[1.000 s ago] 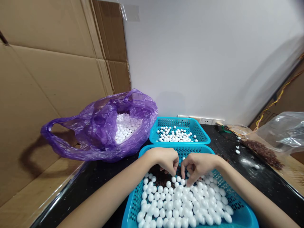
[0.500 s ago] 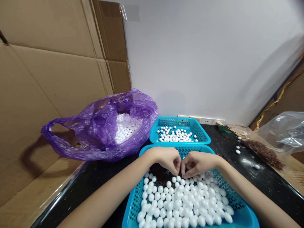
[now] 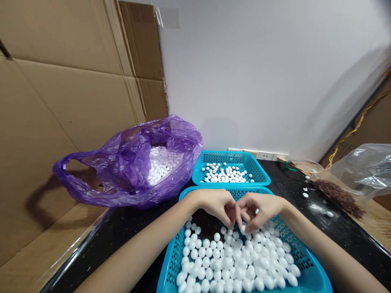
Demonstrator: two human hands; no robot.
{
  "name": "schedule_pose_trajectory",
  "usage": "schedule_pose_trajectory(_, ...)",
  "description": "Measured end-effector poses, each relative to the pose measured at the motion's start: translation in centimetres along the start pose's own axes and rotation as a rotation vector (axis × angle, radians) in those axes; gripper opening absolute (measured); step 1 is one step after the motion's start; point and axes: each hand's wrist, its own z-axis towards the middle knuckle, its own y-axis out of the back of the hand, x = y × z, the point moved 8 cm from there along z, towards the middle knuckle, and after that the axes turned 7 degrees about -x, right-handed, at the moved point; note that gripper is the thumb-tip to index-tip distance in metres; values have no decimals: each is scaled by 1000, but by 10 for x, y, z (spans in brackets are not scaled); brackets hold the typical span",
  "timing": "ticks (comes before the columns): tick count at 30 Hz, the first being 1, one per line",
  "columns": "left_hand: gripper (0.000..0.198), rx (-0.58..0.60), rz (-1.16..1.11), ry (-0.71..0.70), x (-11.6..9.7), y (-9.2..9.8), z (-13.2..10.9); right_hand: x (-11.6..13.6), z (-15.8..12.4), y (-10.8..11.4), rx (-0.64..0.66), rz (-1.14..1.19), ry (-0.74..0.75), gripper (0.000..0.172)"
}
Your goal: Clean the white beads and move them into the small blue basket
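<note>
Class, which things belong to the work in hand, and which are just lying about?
Probably in the work: left hand, right hand, near blue basket, its white balls, dark crumbs; perhaps far basket, purple bag.

Apparently lying about: clear bag, cardboard, loose counter balls.

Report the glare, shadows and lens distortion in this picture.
Head view: bright glints on the purple bag and the clear plastic; head view: dark shadow by the bag on the cardboard; head view: heaped white balls look pale, their edges weak; head view: forearms seem stretched toward the lower corners, perhaps by the lens.
</note>
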Motion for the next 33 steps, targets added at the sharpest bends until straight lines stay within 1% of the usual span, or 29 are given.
schedule_pose_trajectory(2, 10, 21, -114, -26, -8, -1, -2, 8, -3, 9, -58, 238, 89, 24)
schedule_pose_trajectory(4, 11, -38, -193, -56, -15, 6, -3, 13, -4, 22, -171, 417, 188, 25)
schedule_pose_trajectory(7, 15, -234, -295, -128, -21, 26, -5, 20, -5, 40, -346, 545, 320, 22)
schedule_pose_trajectory(10, 15, -425, -507, -227, -20, 48, -7, 25, -6, 52, -461, 599, 408, 17)
schedule_pose_trajectory(13, 14, -600, -655, -307, -14, 65, -11, 25, -9, 60, -549, 618, 440, 11)
schedule_pose_trajectory(15, 13, -661, -680, -317, -11, 71, -12, 25, -11, 62, -581, 619, 443, 10)
schedule_pose_trajectory(17, 12, -675, -686, -326, -12, 73, -12, 24, -12, 63, -596, 615, 439, 10)
schedule_pose_trajectory(22, 9, -647, -695, -362, -15, 71, -12, 22, -13, 62, -606, 606, 431, 9)
schedule_pose_trajectory(33, 10, -634, -695, -323, -13, 70, -10, 21, -13, 61, -646, 591, 384, 11)
